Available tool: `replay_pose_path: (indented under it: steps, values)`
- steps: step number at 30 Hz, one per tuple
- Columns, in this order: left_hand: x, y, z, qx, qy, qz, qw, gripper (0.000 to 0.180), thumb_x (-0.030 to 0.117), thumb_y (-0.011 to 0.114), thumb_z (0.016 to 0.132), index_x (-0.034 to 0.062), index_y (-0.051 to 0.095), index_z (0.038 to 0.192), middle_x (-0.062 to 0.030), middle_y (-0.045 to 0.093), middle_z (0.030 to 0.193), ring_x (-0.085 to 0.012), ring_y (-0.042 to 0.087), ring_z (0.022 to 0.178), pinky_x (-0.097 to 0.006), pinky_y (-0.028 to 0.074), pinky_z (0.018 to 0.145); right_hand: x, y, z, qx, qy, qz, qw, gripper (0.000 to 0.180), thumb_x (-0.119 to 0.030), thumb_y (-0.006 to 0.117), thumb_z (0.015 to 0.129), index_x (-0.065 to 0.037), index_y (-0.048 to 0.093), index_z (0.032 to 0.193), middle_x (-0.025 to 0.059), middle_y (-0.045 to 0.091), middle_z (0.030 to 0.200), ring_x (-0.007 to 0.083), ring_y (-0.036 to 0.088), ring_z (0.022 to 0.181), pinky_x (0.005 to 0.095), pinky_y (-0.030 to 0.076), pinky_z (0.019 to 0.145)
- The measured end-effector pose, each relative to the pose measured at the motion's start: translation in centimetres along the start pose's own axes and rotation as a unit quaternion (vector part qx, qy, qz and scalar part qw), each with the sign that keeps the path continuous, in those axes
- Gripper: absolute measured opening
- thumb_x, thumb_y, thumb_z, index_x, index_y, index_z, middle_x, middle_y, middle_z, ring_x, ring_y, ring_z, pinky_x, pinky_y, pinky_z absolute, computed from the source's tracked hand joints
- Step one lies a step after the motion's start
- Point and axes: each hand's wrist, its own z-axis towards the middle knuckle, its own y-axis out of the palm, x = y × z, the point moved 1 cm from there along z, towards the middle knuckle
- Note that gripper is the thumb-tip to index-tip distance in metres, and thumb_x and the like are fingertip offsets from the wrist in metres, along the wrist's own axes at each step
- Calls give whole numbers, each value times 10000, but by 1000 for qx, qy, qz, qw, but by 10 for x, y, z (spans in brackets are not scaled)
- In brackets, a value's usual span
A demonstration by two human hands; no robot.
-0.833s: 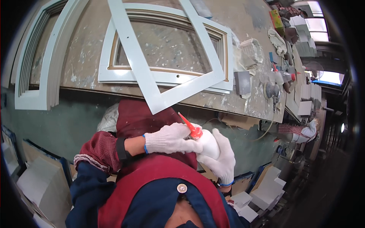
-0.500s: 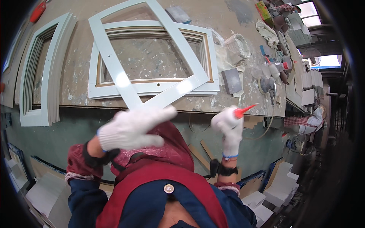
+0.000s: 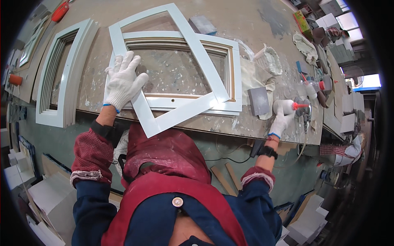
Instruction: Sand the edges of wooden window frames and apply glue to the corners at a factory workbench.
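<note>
My left hand [image 3: 124, 80], in a white knitted glove, lies spread on the left side of a white frame [image 3: 186, 114]. This frame rests turned at an angle over a stack of similar white frames [image 3: 236, 78], and its near corner juts past the table edge. Also gloved, my right hand [image 3: 280, 121] is closed around a white squeeze bottle [image 3: 283, 107] with a red nozzle. The bottle lies sideways above the table's right part, its tip pointing right. Close by are a grey sanding block [image 3: 258, 101] and a sander [image 3: 302, 107].
More white frames [image 3: 69, 76] stand stacked at the left. The work table [image 3: 94, 57] is spotted with paint. A wrapped white bundle [image 3: 269, 60], another bottle [image 3: 310, 90] and a cloth [image 3: 305, 47] lie at the right. An orange cup [image 3: 15, 79] is far left. A person's checked sleeve [image 3: 330, 150] shows at right.
My left hand has moved forward and left onto the white frame, its fingers spreading. My right hand has carried the squeeze bottle right and forward, over the table.
</note>
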Motion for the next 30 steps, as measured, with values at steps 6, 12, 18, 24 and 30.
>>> replay_pose_path:
  steps: [6,12,18,24,30]
  values:
    - [-1,20,1,88,14,-56,994,482,252,585,820,85,599,1272,-129,446,1468,-415,314,1395,-548,182,1157,-51,5,-75,-39,-200,-28,979,535,-157,683,903,38,476,1356,225,555,1336,302,566,1217,390,446,1023]
    - [-2,22,-2,93,1,-104,990,448,214,582,819,77,622,1244,-125,454,1476,-416,298,1417,-495,212,1170,-66,43,-5,-255,-93,-169,947,513,-251,660,880,5,539,1308,244,641,1173,300,602,1154,376,463,957]
    - [-3,20,-2,98,-2,-93,991,446,216,582,819,88,631,1244,-130,471,1465,-417,320,1411,-502,232,1167,-67,79,17,-289,15,-169,942,554,-323,759,790,-12,592,1218,135,701,963,217,667,784,327,507,699]
    - [-2,20,0,118,1,-140,983,427,235,592,819,89,650,1216,-115,515,1424,-374,378,1379,-508,242,1156,-62,83,23,-344,82,53,934,326,-202,743,842,-6,661,1090,26,698,880,77,604,701,213,456,608]
    - [-6,20,-1,89,-17,-116,989,445,230,581,836,110,628,1262,-116,468,1479,-398,342,1408,-474,286,1156,-136,55,12,-58,-305,-112,944,311,-110,677,903,20,648,1185,100,702,1061,196,661,927,321,523,798]
